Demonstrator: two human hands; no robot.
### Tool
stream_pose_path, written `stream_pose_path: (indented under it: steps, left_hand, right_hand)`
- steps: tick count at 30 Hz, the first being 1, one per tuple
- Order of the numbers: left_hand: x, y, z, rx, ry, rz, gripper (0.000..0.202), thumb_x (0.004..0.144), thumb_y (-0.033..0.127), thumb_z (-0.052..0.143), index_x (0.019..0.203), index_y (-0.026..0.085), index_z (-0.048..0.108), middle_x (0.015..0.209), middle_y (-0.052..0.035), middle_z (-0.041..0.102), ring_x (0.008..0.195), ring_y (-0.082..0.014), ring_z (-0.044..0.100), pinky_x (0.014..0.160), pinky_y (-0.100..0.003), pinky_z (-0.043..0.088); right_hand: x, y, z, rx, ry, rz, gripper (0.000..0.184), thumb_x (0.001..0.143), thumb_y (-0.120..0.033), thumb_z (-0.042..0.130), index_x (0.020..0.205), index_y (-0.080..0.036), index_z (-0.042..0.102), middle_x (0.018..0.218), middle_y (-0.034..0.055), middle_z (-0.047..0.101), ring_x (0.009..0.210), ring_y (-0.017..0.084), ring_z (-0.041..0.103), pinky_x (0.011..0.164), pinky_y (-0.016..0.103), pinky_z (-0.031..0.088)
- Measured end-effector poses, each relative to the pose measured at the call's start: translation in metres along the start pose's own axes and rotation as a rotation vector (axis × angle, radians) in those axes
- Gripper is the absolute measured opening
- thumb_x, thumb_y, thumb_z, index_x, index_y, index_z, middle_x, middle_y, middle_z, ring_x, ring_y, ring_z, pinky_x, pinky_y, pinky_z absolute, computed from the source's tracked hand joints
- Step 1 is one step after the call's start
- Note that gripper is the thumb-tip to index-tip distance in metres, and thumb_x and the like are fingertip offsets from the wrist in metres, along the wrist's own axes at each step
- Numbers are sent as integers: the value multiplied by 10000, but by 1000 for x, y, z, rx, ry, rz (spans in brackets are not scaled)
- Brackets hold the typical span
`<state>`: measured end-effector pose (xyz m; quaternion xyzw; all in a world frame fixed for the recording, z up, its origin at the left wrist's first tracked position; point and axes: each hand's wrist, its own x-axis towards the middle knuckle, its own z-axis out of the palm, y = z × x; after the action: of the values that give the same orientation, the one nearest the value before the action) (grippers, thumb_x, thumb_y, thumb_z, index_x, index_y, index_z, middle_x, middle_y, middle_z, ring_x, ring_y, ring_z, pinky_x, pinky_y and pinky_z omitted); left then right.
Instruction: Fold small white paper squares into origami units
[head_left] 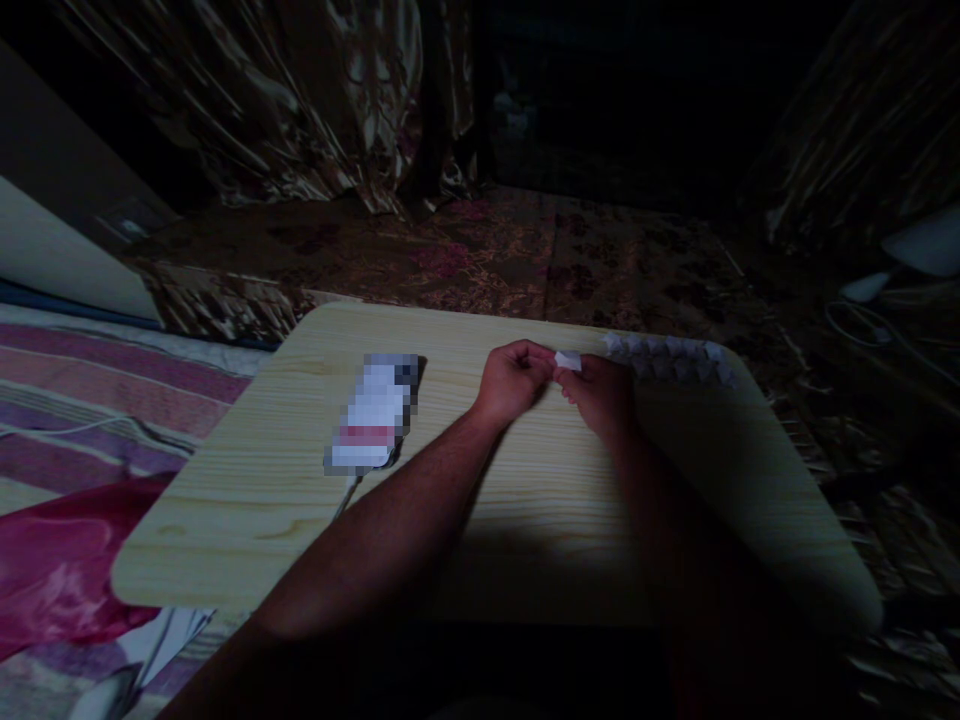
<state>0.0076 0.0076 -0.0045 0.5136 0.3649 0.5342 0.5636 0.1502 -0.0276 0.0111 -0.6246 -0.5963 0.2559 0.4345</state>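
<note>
Over the far middle of the table, my right hand (606, 392) pinches a small white folded paper star (568, 360) between thumb and fingers. My left hand (514, 380) is closed too, its fingers curled in and their tips at the star's left edge. Just right of my right hand stand rows of similar white paper stars (673, 348), lined up along the far right edge of the table. My right hand partly covers the near end of those rows. Dim light hides the fine folds.
The light wooden table (247, 500) has rounded corners. On its left side lies a phone (371, 410), its screen blurred out, with a white cable (345, 497) attached. Striped bedding (97, 370) and a pink cloth (75, 560) are at the left. A white lamp (926, 245) stands at the right.
</note>
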Motion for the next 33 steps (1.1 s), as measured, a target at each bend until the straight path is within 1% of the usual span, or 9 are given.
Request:
stream_pose_path:
  steps: [3, 6, 12, 16, 18, 21, 25, 31, 33]
  left_hand:
    - [1, -1, 0, 3, 7, -1, 179, 670, 247, 753, 791, 126, 699, 678, -19, 702, 581, -100, 597, 573, -221, 458]
    - [1, -1, 1, -7, 13, -10, 181, 680, 262, 752, 786, 128, 694, 674, -20, 698, 579, -100, 595, 571, -221, 457]
    - [-2, 2, 3, -6, 20, -9, 197, 690, 289, 752, 784, 129, 686, 663, -19, 692, 577, -101, 599, 579, -224, 472]
    - [-2, 2, 3, -18, 47, -14, 209, 694, 306, 757, 779, 132, 676, 682, -20, 697, 608, -117, 630, 602, -239, 498]
    - [-2, 1, 2, -4, 50, -3, 201, 698, 300, 757, 776, 132, 677, 681, -19, 694, 604, -116, 627, 601, -242, 499]
    - [-1, -1, 2, -9, 28, 6, 218, 691, 285, 770, 820, 130, 687, 705, -28, 705, 625, -125, 642, 610, -248, 501]
    - [0, -2, 2, -39, -10, 9, 290, 663, 260, 795, 906, 127, 711, 796, -54, 740, 678, -139, 670, 662, -267, 521]
    - [-2, -2, 2, -17, 5, 34, 212, 684, 272, 779, 837, 135, 726, 728, -38, 731, 660, -145, 669, 651, -268, 518]
    - [-2, -1, 2, -1, 20, 61, 191, 697, 273, 772, 830, 142, 729, 727, -32, 730, 653, -137, 659, 647, -259, 514]
  right_hand:
    - [0, -1, -2, -62, -5, -47, 287, 807, -445, 604, 747, -185, 708, 559, -2, 634, 531, 147, 576, 511, 247, 408]
    - [-1, -1, -3, -32, 3, -61, 275, 802, -446, 611, 744, -186, 683, 574, 0, 640, 541, 147, 581, 521, 249, 422]
    - [-5, -10, -6, 221, -71, 1, 273, 807, -457, 610, 800, -187, 648, 618, -3, 648, 524, 129, 565, 526, 249, 459]
    - [-6, -14, -7, 341, -100, 49, 404, 858, -585, 514, 804, -194, 603, 688, 34, 690, 524, 128, 578, 532, 261, 489]
    - [-4, -13, -6, 391, -95, 79, 426, 858, -608, 507, 792, -195, 586, 713, 52, 706, 520, 130, 585, 514, 262, 490]
    - [0, -8, -2, 460, -62, 103, 388, 842, -576, 548, 768, -195, 569, 685, 53, 700, 509, 136, 592, 465, 250, 461]
    - [2, -5, -1, 424, -58, 118, 330, 828, -519, 577, 771, -194, 576, 619, 26, 666, 504, 139, 601, 467, 249, 469]
    - [1, -6, 0, 419, -70, 112, 293, 803, -488, 602, 801, -205, 530, 666, 12, 679, 504, 134, 602, 460, 250, 462]
    - [0, -6, 1, 374, -29, 91, 290, 810, -488, 598, 863, -214, 518, 694, 1, 677, 499, 128, 585, 460, 250, 451]
